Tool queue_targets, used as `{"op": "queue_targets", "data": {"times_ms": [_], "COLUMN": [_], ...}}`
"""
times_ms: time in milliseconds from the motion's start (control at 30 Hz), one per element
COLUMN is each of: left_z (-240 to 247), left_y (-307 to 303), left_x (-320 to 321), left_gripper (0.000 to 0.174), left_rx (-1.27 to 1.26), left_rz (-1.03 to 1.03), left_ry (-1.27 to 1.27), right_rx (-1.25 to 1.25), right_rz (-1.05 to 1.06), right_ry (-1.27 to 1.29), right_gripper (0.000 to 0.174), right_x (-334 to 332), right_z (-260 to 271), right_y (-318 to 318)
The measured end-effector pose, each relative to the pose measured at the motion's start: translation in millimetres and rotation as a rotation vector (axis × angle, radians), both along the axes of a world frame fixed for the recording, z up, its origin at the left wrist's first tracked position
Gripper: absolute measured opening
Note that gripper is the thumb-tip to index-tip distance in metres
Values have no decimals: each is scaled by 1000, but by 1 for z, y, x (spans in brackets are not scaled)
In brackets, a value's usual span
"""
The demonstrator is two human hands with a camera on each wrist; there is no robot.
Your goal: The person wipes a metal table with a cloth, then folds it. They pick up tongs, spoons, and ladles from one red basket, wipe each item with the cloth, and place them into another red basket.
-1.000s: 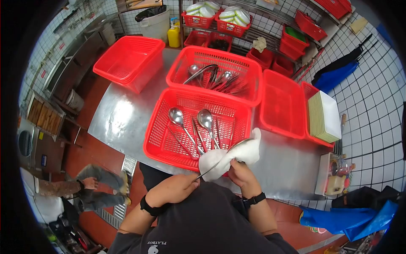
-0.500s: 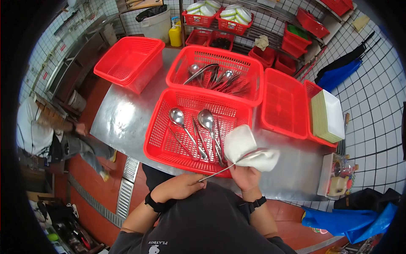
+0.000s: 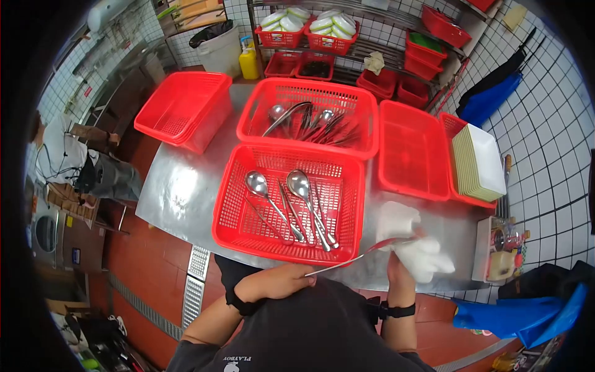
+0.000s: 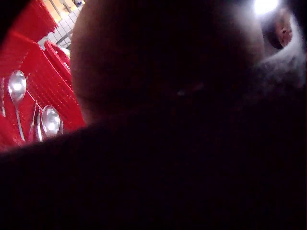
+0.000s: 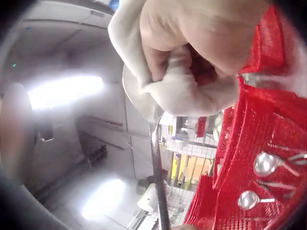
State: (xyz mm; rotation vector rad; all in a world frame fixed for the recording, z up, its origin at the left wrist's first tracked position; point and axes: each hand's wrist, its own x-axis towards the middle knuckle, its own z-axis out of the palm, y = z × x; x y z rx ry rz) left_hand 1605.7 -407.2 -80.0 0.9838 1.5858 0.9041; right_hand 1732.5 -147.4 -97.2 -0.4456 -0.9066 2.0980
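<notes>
A long-handled metal spoon [image 3: 356, 259] spans both hands in front of the torso. My left hand [image 3: 276, 282] grips the end of its handle. At the other end my right hand [image 5: 196, 28] clutches a white cloth [image 5: 184, 96] folded against the bowl of the spoon [image 5: 134, 93]; in the head view this cloth is blurred. Just ahead is a red perforated basket [image 3: 224, 201] with two big spoons, one on the left [image 3: 256, 183] and one nearer the middle [image 3: 299, 184], among thinner utensils. Most of the left wrist view is dark, blocked by the hand.
Behind stands another red basket [image 3: 372, 121] of jumbled utensils. Stacked red baskets [image 3: 180, 108] sit at the table's left, a red tray [image 3: 412, 152] and a stack of white dishes [image 3: 483, 158] at its right. Another person [image 3: 65, 152] is at the far left.
My right hand has carried the cloth rightward, away from the basket, and the spoon's bowl end swung right with it. The cloth has shifted from the handle to the bowl. The other person moved farther off.
</notes>
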Motion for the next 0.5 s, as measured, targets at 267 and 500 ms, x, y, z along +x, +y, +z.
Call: {"op": "queue_targets", "data": {"times_ms": [267,500], "left_z": [-4,70], "left_y": [2,3], "left_x": [0,1], "left_gripper": [24,23], "left_rx": [-36,-342], "left_rz": [-80,-86], "left_ry": [75,466], "right_rx": [804,1451], "right_rz": [3,413], "right_ry": [-204,-682], "right_gripper": [34,37], "right_x": [46,42], "right_z": [50,74], "right_y": [8,24]}}
